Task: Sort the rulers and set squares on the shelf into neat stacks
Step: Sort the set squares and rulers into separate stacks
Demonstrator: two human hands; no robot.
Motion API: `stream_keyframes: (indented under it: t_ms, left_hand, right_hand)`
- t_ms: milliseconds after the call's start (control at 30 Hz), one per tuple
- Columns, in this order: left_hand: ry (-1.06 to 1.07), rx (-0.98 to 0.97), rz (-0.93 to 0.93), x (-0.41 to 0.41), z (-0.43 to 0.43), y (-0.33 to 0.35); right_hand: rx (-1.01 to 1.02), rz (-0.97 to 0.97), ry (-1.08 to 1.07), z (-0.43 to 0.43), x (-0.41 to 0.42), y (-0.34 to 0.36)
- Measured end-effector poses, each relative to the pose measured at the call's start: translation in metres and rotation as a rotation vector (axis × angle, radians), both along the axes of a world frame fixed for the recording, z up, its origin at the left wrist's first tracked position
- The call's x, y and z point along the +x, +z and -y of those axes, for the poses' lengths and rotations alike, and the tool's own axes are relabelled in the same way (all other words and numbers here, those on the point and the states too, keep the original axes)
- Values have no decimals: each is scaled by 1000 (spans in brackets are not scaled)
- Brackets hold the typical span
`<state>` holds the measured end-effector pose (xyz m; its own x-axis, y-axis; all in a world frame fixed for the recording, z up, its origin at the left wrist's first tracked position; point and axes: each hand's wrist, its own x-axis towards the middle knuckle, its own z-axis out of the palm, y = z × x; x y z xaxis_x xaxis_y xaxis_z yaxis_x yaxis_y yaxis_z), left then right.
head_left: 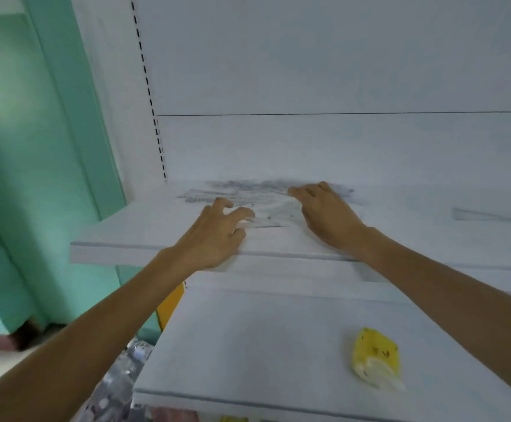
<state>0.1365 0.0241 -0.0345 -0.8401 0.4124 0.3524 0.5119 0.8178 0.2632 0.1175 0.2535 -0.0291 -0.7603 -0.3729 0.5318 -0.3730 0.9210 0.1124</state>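
A loose pile of clear rulers and set squares (266, 205) lies left of centre on the upper shelf (132, 239), running from near the shelf's front edge back to the white back panel (339, 71). The pieces overlap at mixed angles, and motion blur hides how many there are.

A person's left hand (214, 236) reaches over the shelf's front edge to the pile's near left corner. Its fingers are bent and spread like a claw, with the fingertips at the end of 1 clear ruler (263, 223) that lies nearest the front. Whether thumb and fingers actually pinch that ruler cannot be told through the blur.

The right hand (324, 214) rests palm down on the right side of the pile, its fingers close together, lightly bent and pointing left across the plastic.

Well apart to the right, 1 set square (488, 215) lies flat and alone on the same shelf.

Below, a lower shelf (248, 345) carries a small yellow object (373, 357) toward its right front. A slotted upright (144, 71) runs up the unit's left side, and a green wall (35, 132) stands beyond it.
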Motion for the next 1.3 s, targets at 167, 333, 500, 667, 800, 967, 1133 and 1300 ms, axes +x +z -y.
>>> stream_keyframes:
  t_ms: [167, 333, 500, 667, 800, 967, 1133, 1300]
  left_hand:
    - [-140, 204, 127, -17, -61, 10]
    - [-257, 176, 121, -26, -141, 13]
    - [-323, 193, 80, -30, -233, 14]
    - [-311, 209, 109, -29, -328, 6]
    - [-276, 189, 83, -28, -386, 7]
    - [-234, 202, 61, -28, -432, 5]
    - [-217, 242, 55, -28, -454, 5]
    - [-210, 279, 53, -30, -460, 1]
  right_hand:
    - [-105, 22, -133, -68, 22, 2]
    - [-225, 2, -215, -153, 43, -1]
    - [-267, 22, -290, -244, 59, -3]
    - [-285, 29, -339, -347, 69, -1]
    - [-329, 58, -344, -419, 68, 4]
    - [-337, 49, -348, -479, 60, 11]
    - [-346, 66, -365, -507, 48, 9]
    - [-290, 162, -322, -509, 42, -3]
